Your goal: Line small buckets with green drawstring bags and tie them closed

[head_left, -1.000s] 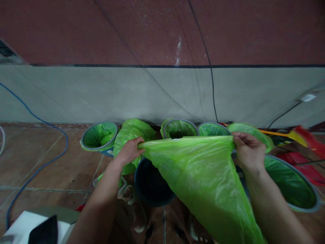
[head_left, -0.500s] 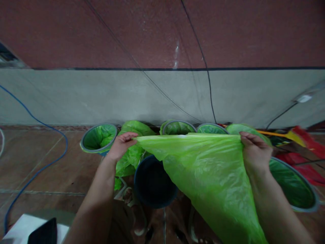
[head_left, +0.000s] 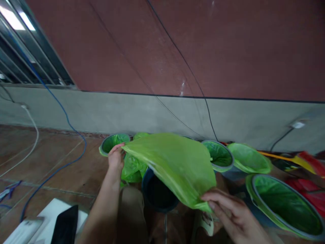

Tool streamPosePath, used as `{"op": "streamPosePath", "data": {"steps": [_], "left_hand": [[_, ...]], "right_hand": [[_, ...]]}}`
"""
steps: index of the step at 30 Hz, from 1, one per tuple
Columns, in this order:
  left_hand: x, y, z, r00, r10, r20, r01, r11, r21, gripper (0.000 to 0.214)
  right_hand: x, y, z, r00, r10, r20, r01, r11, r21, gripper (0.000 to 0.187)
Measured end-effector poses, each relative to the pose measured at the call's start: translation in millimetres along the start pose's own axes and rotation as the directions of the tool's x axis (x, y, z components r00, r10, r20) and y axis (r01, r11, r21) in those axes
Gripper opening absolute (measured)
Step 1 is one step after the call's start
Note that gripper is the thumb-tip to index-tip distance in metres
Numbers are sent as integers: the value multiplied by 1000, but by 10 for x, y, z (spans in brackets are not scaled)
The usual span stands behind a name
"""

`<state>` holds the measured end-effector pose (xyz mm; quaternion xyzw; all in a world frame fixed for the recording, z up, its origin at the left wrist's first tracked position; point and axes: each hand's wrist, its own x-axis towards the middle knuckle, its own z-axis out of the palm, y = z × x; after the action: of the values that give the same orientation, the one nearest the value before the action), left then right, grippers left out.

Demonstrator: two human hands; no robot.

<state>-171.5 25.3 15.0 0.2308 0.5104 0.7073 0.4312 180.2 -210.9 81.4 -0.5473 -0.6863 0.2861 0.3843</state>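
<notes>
A thin green plastic bag (head_left: 175, 166) is stretched between my two hands, billowing upward. My left hand (head_left: 116, 157) pinches its far left corner. My right hand (head_left: 225, 210) grips the near right corner between thumb and fingers. Below the bag stands a dark bucket (head_left: 158, 193), its bare inside partly in view and its far rim covered by the bag. Crumpled green plastic (head_left: 133, 167) lies just left of the bucket, near my left hand.
Lined bins stand along the wall: one at left (head_left: 115, 142), one at centre right (head_left: 218, 156), a large one (head_left: 286, 203) at right. A blue cable (head_left: 68, 118) crosses the floor. A black phone (head_left: 65, 225) lies on a white surface lower left. Red and yellow items (head_left: 302, 166) lie right.
My right hand has come down and nearer, so the bag's top edge now runs diagonally. The bag has swung up and puffed out over the bucket. The view has tilted up and left.
</notes>
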Motion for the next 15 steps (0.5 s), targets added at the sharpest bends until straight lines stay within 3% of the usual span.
{"op": "streamPosePath", "data": {"steps": [3,7,11,15], "left_hand": [[-142,235,-390,995,-99,17,101,991,-90,12],[-360,343,-853,985,-164,54,170,976,-137,12],[-477,292,-1209,977,-213,-27,204,961,-189,15],[-465,163,-1500,954,-277,-116,256,952,-170,16]], "right_hand": [[-263,-66,417,990,-49,135,48,999,5,19],[-551,-120,1032,944,-25,330,2,997,72,23],[-755,-178,1564,843,-8,537,-42,996,80,28],[-869,-177,1881,721,-32,692,-36,996,84,45]]}}
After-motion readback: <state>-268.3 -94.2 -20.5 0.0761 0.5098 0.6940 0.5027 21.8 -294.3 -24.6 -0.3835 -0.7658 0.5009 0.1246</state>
